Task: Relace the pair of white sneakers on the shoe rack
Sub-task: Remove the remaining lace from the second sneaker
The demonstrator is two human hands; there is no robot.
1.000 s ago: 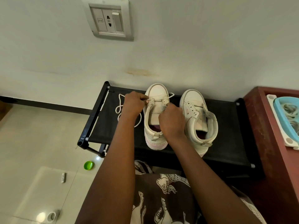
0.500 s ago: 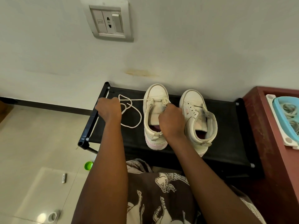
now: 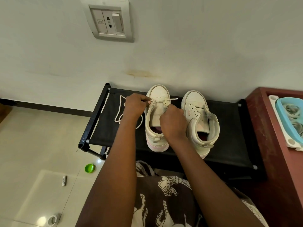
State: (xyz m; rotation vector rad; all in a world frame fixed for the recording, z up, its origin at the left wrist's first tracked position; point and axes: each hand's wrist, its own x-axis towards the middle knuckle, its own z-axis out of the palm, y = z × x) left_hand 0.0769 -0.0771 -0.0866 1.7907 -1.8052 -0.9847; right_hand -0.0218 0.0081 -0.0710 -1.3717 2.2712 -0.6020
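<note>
Pinching the lace (image 3: 173, 99) with left hand (image 3: 135, 104), gripping the left sneaker (image 3: 158, 94) by its far eyelet flap with right hand (image 3: 173, 122)

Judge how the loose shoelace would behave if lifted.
Likely floppy: the shoelace lies in slack loops on the shoe rack. Probably light, trailing easily from the left hand's pinch while the right hand holds the left sneaker.

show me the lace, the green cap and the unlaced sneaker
lace (image 3: 173, 99), head view, on its free end past the eyelet
green cap (image 3: 89, 168), head view, on its middle
unlaced sneaker (image 3: 193, 98), head view, on the toe cap
</note>
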